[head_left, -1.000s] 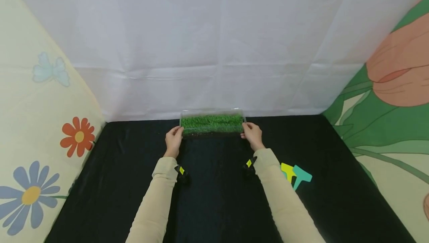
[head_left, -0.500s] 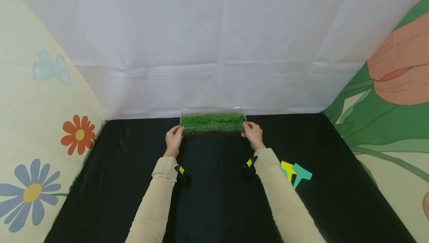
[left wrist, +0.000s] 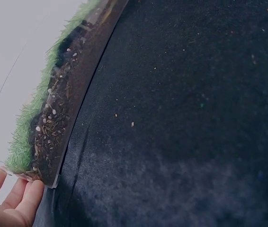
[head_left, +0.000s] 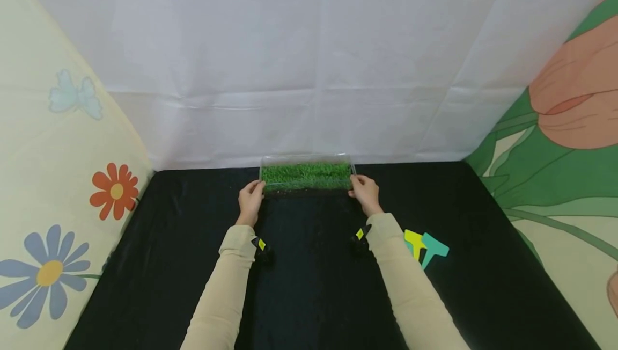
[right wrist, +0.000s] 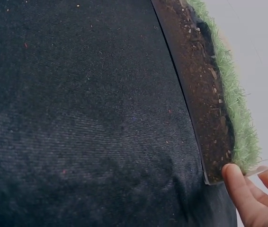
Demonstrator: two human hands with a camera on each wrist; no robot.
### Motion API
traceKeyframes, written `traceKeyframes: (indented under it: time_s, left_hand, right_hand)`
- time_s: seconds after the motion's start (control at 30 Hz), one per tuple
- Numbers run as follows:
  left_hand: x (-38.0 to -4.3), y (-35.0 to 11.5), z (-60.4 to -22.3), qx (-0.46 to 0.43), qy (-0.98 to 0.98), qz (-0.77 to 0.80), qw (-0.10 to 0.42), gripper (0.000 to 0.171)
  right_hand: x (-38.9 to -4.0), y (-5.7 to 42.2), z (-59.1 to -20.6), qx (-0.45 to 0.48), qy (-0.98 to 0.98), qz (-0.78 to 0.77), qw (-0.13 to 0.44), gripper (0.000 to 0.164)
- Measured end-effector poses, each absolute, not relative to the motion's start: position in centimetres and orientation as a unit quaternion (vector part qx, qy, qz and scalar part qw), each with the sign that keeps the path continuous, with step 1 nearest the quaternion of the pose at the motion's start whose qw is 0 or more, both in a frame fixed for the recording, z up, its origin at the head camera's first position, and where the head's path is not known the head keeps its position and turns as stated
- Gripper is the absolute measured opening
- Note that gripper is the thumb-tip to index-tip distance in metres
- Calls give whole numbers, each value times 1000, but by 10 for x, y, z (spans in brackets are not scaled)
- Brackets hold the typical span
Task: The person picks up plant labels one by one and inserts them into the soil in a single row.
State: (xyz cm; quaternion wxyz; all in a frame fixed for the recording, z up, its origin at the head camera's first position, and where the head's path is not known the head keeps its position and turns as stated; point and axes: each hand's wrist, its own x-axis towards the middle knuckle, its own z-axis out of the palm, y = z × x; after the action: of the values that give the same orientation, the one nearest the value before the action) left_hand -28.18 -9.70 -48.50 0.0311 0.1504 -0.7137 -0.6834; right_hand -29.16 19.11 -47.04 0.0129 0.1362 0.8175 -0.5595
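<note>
A long clear box point(head_left: 309, 184) stands at the back of the black-covered table, close to the white backdrop. Green artificial grass point(head_left: 306, 170) fills its top, over brown soil point(left wrist: 53, 125) with white specks that shows through the front wall. My left hand point(head_left: 250, 199) grips the box's left front corner, fingertips against the end wall. At the opposite end, my right hand point(head_left: 366, 194) holds the right front corner, and the right wrist view shows a fingertip point(right wrist: 232, 171) pressed at the lower edge beside the grass. The box's underside is hidden.
T-shaped plant labels, one yellow point(head_left: 414, 240) and one teal point(head_left: 435, 249), lie on the table by my right forearm, which partly covers them. Small crumbs dot the black cloth point(left wrist: 172, 94). Flower-printed panels point(head_left: 569, 189) flank both sides.
The head view shifts slightly, so the scene sits a little higher in it. Both hands keep their places at the box's corners.
</note>
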Motion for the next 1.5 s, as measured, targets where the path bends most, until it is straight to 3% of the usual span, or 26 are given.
traceKeyframes:
  time_s: [1.5]
  left_hand:
    - [-264, -96, -485, 155, -708, -688, 37, 39]
  right_hand:
    - [-273, 192, -470, 141, 815, -563, 3, 41]
